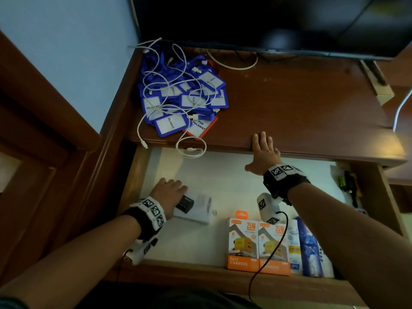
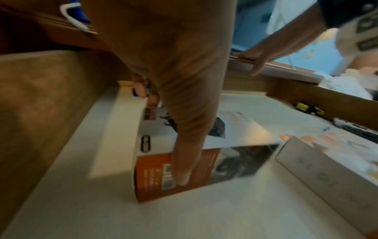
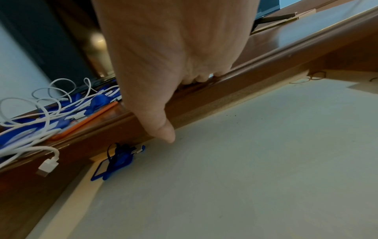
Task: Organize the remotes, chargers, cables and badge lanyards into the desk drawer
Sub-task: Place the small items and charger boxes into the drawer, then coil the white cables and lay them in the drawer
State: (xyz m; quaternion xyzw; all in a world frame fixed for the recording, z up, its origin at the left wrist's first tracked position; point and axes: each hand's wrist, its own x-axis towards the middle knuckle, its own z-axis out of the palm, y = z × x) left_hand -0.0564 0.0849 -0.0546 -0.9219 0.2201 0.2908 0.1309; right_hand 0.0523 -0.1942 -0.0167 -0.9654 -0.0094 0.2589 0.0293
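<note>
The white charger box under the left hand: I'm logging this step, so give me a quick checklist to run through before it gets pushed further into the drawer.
1. Left hand grips the white charger box, thumb on its orange end: ok.
2. Box rests flat on the drawer floor: ok.
3. Floor ahead of the box free: not ok, a blue badge holder lies at the back left corner.
4. Right hand off the load, resting flat on the desk edge: ok.
5. Orange fast charger boxes apart from the moving box: ok.
6. White cables hanging over the desk edge, clear of the hand: cannot tell.
</note>
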